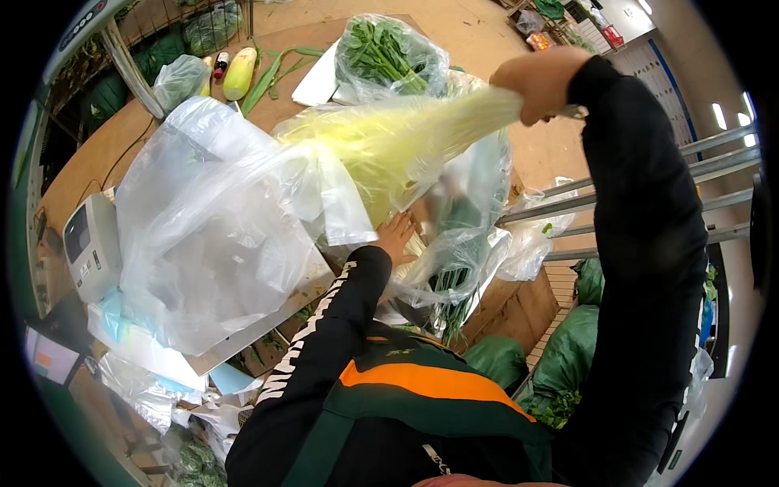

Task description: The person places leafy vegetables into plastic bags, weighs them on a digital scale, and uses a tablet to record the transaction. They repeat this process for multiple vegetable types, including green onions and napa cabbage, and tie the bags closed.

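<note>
My right hand (545,85) is raised at the upper right, its fingers closed round the gathered end of a yellow-tinted plastic bag (389,146). The bag is drawn out slantwise from the table, and I cannot make out what it holds. Low at its near edge rests my left hand (393,237), fingers stretched out and partly covered by plastic. Just right of that hand lies a clear plastic bag (458,243) with long green-and-white stalks (450,304). To the left a large clear plastic bag (219,219) spreads over the work surface.
A bag of leafy greens (389,61) stands at the back, beside a pale green gourd (239,75) and loose green leaves (276,77). A white boxy device (93,243) sits at the left. Metal rails (633,203) and green sacks (568,341) are on the right.
</note>
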`<move>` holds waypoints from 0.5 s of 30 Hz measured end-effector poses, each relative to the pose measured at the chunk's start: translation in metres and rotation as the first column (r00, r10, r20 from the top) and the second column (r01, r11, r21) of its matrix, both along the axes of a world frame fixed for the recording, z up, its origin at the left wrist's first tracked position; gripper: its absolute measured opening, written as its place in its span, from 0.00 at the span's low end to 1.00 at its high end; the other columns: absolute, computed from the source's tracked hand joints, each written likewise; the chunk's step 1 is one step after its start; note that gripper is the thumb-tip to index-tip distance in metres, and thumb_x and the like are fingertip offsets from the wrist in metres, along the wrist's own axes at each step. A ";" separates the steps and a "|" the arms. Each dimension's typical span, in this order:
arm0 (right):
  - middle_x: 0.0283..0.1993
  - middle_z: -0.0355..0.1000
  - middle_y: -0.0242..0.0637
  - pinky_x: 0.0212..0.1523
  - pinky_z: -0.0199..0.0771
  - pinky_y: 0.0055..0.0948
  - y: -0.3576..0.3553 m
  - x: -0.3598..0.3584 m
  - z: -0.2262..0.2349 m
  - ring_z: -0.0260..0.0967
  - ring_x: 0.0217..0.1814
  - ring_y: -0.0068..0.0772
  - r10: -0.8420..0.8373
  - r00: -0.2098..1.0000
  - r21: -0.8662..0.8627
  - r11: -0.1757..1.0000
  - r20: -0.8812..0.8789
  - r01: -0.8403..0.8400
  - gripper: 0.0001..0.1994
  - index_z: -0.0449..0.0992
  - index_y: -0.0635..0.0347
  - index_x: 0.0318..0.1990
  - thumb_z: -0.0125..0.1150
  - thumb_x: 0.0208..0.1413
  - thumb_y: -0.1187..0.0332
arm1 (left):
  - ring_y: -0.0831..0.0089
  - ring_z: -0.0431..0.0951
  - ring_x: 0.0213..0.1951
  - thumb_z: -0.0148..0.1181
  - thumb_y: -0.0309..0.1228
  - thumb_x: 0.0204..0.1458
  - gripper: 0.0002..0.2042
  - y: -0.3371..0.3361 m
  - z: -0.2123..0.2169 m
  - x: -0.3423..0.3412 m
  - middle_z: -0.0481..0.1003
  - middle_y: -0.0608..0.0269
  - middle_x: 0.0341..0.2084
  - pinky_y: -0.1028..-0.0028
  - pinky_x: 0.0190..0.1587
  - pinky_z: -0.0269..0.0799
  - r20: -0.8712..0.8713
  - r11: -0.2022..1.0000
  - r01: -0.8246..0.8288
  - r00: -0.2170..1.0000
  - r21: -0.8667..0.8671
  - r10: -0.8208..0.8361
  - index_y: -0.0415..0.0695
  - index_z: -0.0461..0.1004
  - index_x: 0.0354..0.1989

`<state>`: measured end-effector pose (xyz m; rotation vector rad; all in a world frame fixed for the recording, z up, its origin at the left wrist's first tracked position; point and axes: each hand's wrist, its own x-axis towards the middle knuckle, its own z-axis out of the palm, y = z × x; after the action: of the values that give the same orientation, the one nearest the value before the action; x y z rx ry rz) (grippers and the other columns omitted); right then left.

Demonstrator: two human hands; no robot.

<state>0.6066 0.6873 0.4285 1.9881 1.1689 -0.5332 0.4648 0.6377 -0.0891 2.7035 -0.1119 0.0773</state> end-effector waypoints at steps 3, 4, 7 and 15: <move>0.31 0.78 0.41 0.32 0.79 0.33 -0.021 -0.005 0.040 0.78 0.28 0.33 -0.065 0.998 0.123 0.990 0.022 0.062 0.22 0.77 0.62 0.48 0.68 0.41 0.74 | 0.56 0.44 0.75 0.60 0.59 0.51 0.43 -0.004 -0.004 -0.010 0.49 0.51 0.74 0.47 0.71 0.48 -0.003 0.992 0.026 1.000 -0.127 -0.026 0.46 0.59 0.71; 0.32 0.78 0.41 0.34 0.79 0.34 -0.029 0.002 0.050 0.78 0.29 0.34 -0.024 0.997 0.122 0.992 0.072 0.015 0.23 0.77 0.62 0.49 0.69 0.41 0.75 | 0.55 0.44 0.75 0.61 0.58 0.51 0.43 0.000 -0.002 -0.008 0.48 0.51 0.74 0.46 0.71 0.49 -0.019 0.989 0.026 0.999 -0.145 -0.029 0.45 0.59 0.71; 0.34 0.78 0.42 0.38 0.80 0.35 -0.030 -0.003 0.090 0.78 0.31 0.37 0.002 0.994 0.096 0.995 0.111 -0.013 0.27 0.77 0.62 0.51 0.72 0.37 0.74 | 0.54 0.43 0.75 0.62 0.57 0.50 0.43 -0.001 -0.001 -0.005 0.48 0.50 0.74 0.45 0.71 0.46 -0.008 0.984 0.033 0.999 -0.175 -0.035 0.44 0.58 0.71; 0.43 0.77 0.44 0.46 0.78 0.41 -0.094 -0.014 0.146 0.77 0.42 0.45 0.042 0.953 0.164 0.982 0.301 -0.095 0.29 0.76 0.60 0.52 0.73 0.34 0.76 | 0.53 0.45 0.75 0.62 0.57 0.51 0.43 -0.012 -0.002 -0.007 0.51 0.50 0.73 0.44 0.73 0.34 0.112 0.996 0.080 0.991 -0.031 -0.076 0.45 0.58 0.71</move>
<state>0.5930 0.5929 0.5748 2.0806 1.1210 -0.0895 0.4582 0.6262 -0.0910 2.6561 -0.2467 0.2042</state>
